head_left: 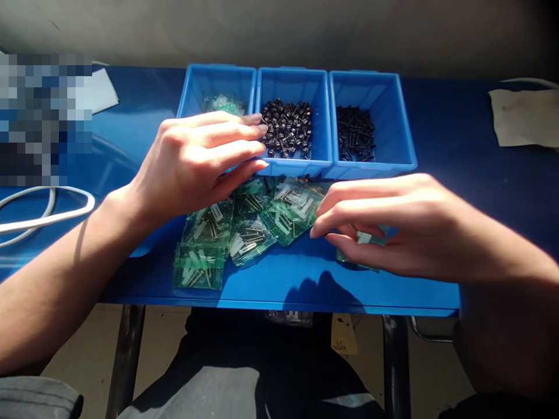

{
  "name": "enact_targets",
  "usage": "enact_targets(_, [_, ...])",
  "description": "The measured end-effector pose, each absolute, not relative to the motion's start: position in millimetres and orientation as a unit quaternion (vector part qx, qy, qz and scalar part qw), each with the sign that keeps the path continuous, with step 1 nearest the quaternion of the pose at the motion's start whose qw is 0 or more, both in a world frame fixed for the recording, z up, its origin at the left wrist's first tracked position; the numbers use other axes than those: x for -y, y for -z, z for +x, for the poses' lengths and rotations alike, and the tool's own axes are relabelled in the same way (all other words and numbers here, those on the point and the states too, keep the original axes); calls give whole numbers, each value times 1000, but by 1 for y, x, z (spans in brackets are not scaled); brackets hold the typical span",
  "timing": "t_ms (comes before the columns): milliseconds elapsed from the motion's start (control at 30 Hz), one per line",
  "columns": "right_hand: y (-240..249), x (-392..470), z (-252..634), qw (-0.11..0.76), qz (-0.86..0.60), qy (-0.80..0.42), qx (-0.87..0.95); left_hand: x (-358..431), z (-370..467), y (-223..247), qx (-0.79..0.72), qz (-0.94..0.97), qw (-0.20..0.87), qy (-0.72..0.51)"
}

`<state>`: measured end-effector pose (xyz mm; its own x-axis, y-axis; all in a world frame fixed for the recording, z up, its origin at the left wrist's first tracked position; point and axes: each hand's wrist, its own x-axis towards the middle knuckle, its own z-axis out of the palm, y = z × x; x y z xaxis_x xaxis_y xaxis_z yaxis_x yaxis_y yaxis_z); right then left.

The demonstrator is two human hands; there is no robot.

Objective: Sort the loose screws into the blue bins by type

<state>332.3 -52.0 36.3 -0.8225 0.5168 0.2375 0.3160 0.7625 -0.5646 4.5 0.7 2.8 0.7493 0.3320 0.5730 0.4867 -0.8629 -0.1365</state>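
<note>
A smooth blue table carries three open blue plastic bins in a row along its far edge. Between them and the near edge, flat green translucent packets of metal screws and white pieces lie clustered, some overlapping; another green packet, partly hidden, lies to their right, close to the near edge. A white sheet lies toward the far left corner, a looped white cable nearer on that side, and a creased beige sheet toward the far right corner

Two hands hover over green packets and blue bins of dark screws on a blue table
</note>
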Motion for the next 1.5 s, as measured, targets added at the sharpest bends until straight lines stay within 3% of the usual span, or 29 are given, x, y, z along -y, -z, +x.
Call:
enact_targets(100, [-46,51,331,300,-343,-254,853,-1,3,-2,228,-924,134,275])
enact_targets(200, [-43,48,327,400,-487,-120,767,0,4,-1,220,-924,129,286])
enact_targets(267, [-37,46,326,414,-516,-41,749,0,4,0,225,-921,118,294])
enact_targets(333, [-32,46,327,399,-462,10,792,1,5,0,244,-919,102,292])
enact_targets(467, [-28,50,321,284,-275,80,915,2,6,1,278,-914,60,290])
enact_targets(700, [-19,48,299,61,-225,287,929,0,7,0,246,-920,124,278])
enact_targets(1033, [-21,45,304,41,-214,294,931,1,8,-1,271,-917,88,277])
enact_targets(1233, [-19,51,293,35,-283,223,932,0,6,0,267,-917,97,279])
enact_targets(1500, [-20,49,285,26,-267,252,930,1,7,1,281,-916,72,278])
